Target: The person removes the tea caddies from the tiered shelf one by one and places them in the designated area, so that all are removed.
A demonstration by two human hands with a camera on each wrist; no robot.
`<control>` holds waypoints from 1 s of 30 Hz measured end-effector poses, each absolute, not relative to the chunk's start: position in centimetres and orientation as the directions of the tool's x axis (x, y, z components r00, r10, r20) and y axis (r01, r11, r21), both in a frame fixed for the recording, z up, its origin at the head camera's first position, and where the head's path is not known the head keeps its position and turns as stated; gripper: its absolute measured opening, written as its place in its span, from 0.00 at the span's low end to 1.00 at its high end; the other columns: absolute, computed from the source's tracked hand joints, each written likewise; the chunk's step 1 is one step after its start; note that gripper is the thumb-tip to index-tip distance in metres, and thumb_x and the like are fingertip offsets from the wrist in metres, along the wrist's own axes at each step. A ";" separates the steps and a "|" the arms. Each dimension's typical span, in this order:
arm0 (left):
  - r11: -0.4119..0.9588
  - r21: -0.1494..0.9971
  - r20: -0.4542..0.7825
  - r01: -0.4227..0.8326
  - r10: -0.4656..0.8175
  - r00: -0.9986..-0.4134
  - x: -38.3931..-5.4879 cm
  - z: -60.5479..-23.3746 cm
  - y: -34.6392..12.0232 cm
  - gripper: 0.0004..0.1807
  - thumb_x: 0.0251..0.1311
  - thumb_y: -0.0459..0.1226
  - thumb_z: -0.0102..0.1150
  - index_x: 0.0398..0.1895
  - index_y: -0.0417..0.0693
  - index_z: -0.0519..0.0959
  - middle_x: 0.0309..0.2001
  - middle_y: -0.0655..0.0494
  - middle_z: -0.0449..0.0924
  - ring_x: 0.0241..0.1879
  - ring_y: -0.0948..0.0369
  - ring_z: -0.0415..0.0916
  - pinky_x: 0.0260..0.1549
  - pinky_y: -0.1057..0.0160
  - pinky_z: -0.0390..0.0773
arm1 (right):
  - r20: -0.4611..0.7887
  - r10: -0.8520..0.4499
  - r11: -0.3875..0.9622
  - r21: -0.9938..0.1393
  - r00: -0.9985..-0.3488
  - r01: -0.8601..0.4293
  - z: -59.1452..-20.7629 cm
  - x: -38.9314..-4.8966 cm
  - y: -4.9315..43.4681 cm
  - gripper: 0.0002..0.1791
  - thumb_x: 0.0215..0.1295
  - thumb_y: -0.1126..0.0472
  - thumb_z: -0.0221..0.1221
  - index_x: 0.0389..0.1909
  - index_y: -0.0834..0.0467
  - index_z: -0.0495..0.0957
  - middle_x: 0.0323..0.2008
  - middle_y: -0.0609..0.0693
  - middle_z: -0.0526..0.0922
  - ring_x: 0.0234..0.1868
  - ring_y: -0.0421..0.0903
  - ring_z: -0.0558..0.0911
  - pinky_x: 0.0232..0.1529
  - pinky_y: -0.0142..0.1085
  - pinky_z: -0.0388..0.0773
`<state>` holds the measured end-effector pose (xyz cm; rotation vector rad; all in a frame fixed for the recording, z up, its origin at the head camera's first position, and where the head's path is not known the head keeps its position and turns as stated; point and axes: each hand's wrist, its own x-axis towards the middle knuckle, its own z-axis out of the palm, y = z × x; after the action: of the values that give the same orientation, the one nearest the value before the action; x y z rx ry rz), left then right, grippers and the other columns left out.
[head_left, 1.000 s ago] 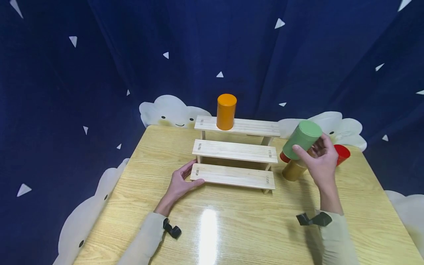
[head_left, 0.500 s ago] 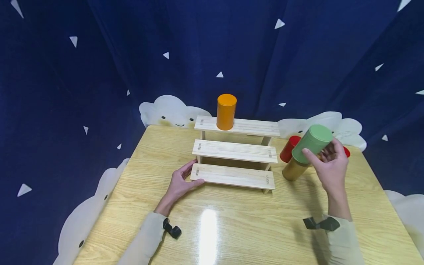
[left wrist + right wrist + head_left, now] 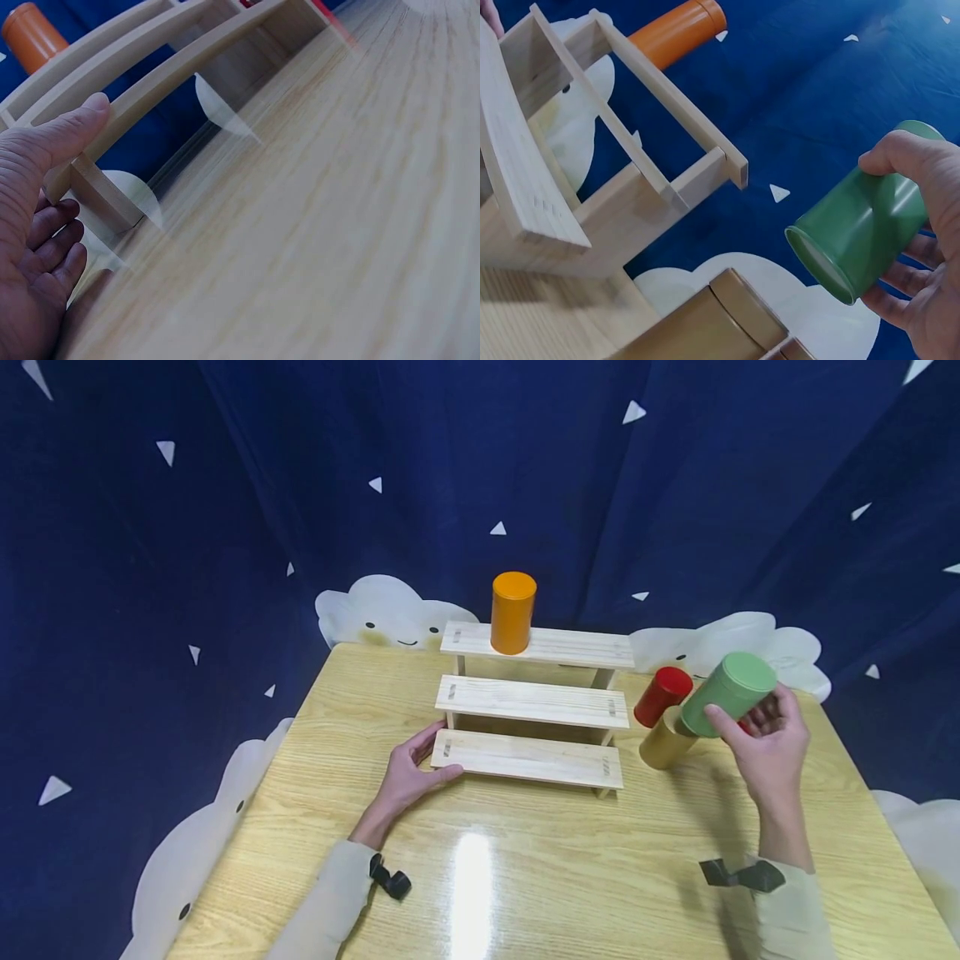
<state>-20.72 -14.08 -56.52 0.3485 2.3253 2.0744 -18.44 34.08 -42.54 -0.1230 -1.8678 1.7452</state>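
My right hand [image 3: 776, 756] grips a green canister [image 3: 729, 695], tilted and held up off the table at the right. In the right wrist view the thumb lies along one side of the green canister [image 3: 866, 217], with the fingers round the other. A three-tier wooden stepped rack [image 3: 528, 758] stands mid-table. Its lowest board's left end is pinched by my left hand [image 3: 408, 772]; in the left wrist view the thumb [image 3: 75, 127] presses the board's edge, with fingers curled below. On the top tier an orange canister [image 3: 513, 614] stands upright.
Right of the rack stand a gold canister [image 3: 663, 743] and a red canister [image 3: 663, 696] close together. Another red thing [image 3: 744, 727] is mostly hidden behind my right hand. A dark blue curtain [image 3: 555, 468] with white triangles and clouds hangs behind the wooden table [image 3: 570, 868].
My right hand has moved right and slightly toward me with the green canister, uncovering the red canister and more of the gold one. My left hand has stayed put.
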 end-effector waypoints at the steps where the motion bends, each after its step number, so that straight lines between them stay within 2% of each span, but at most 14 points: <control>1: 0.100 0.982 0.142 0.161 0.169 -0.975 -20.7 -56.5 -14.1 0.47 0.51 0.32 0.82 0.76 0.44 0.70 0.73 0.48 0.73 0.73 0.52 0.70 0.74 0.56 0.67 | 0.338 0.441 0.142 -0.941 -0.831 -0.308 -42.6 -18.4 34.2 0.38 0.53 0.78 0.73 0.66 0.58 0.76 0.52 0.49 0.84 0.50 0.42 0.82 0.48 0.21 0.80; 19: 0.085 0.980 0.160 0.177 0.181 -0.970 -20.8 -56.6 -14.2 0.46 0.51 0.32 0.82 0.76 0.44 0.70 0.73 0.48 0.73 0.72 0.52 0.70 0.74 0.55 0.66 | 0.371 0.505 0.109 -0.923 -0.780 -0.368 -44.3 -17.5 37.1 0.37 0.49 0.84 0.69 0.62 0.60 0.77 0.47 0.50 0.83 0.45 0.40 0.82 0.45 0.20 0.81; 30: 0.096 0.979 0.162 0.182 0.185 -0.969 -20.8 -56.6 -14.2 0.46 0.51 0.32 0.82 0.76 0.44 0.70 0.72 0.48 0.74 0.72 0.52 0.71 0.74 0.55 0.68 | 0.274 0.537 0.137 -0.962 -0.798 -0.238 -45.9 -16.9 38.5 0.38 0.49 0.84 0.70 0.60 0.55 0.75 0.47 0.47 0.81 0.44 0.38 0.81 0.44 0.17 0.80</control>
<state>-20.84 -14.15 -56.61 0.3888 2.3247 2.0742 -16.92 38.50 -45.86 -0.2875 -1.8384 1.7209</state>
